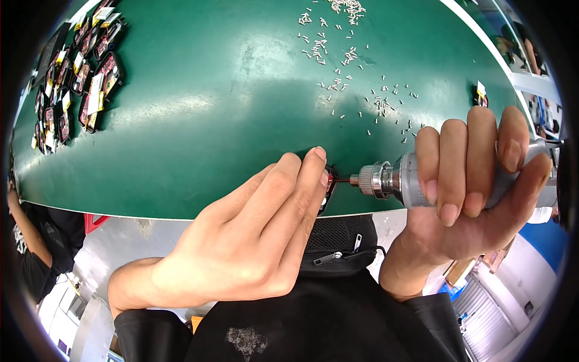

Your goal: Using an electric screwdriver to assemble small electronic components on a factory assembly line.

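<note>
My right hand [470, 217] is wrapped round a grey electric screwdriver [410, 180] with a ribbed metal collar, held sideways over the table's near edge. Its thin bit points left and reaches a small black-cased part [329, 192] with red inside. My left hand [247, 232] closes over that part, fingers together, pressing it at the near edge of the green table [211, 139]. Most of the part is hidden behind the fingers, and whether a screw sits at the bit's tip cannot be seen.
Many small silver screws [347, 57] lie scattered across the far middle and right. Several black-cased parts with red insides and pale tags [96, 90] are grouped at the left. One similar part [480, 95] lies far right. Another person's arm [30, 235] shows at the left edge.
</note>
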### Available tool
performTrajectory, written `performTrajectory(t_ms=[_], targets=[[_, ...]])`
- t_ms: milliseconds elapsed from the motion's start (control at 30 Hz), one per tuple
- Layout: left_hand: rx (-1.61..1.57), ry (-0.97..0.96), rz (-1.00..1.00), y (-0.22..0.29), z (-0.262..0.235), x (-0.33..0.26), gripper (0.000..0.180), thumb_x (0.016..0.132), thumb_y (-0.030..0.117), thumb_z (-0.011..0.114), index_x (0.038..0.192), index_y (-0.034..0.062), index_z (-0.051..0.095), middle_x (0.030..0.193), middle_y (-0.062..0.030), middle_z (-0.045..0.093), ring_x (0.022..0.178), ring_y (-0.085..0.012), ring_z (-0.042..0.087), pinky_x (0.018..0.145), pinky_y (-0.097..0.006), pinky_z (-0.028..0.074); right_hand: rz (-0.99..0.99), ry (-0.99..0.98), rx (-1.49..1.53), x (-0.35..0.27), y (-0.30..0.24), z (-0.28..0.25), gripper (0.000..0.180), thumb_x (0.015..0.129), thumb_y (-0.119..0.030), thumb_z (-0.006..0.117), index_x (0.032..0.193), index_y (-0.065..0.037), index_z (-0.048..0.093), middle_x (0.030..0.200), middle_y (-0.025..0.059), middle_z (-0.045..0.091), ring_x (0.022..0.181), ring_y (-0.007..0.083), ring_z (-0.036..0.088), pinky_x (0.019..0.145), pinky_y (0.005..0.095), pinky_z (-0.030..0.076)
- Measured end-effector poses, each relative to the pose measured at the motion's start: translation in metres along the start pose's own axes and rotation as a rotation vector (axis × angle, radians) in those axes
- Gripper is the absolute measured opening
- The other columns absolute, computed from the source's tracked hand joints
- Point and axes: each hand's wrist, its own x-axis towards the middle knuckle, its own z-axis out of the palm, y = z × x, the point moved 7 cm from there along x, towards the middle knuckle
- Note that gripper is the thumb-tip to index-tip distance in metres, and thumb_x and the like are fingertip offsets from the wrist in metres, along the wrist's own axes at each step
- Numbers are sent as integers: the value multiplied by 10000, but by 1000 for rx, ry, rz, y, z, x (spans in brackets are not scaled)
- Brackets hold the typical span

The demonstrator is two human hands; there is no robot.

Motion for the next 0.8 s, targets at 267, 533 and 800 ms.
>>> performTrajectory(t_ms=[267, 533, 800], targets=[[-26, 1, 28, -5, -7, 1, 363, 576, 10, 613, 914, -117, 640, 1098, -221, 617, 875, -290, 601, 721, -334, 549, 55, -157, -209, 11, 3, 34, 288, 970, -380, 462, 855, -120, 422, 564, -23, 407, 418, 76, 386, 500, 233, 368], [-29, -32, 41, -5, -13, -1, 316, 651, 55, 618, 930, -90, 643, 1113, -225, 608, 955, -279, 585, 822, -338, 524, 36, -48, -189, 6, 11, 45, 281, 813, -188, 711, 798, -74, 455, 598, 3, 472, 453, 91, 420, 472, 246, 384], [-60, 8, 57, 3, -18, 4, 323, 664, 55, 626, 955, -85, 633, 1120, -206, 597, 969, -278, 578, 818, -343, 525, -9, -351, -268, -2, -2, 54, 284, 696, -139, 833, 688, -45, 565, 577, 34, 570, 512, 143, 548, 498, 271, 429]])
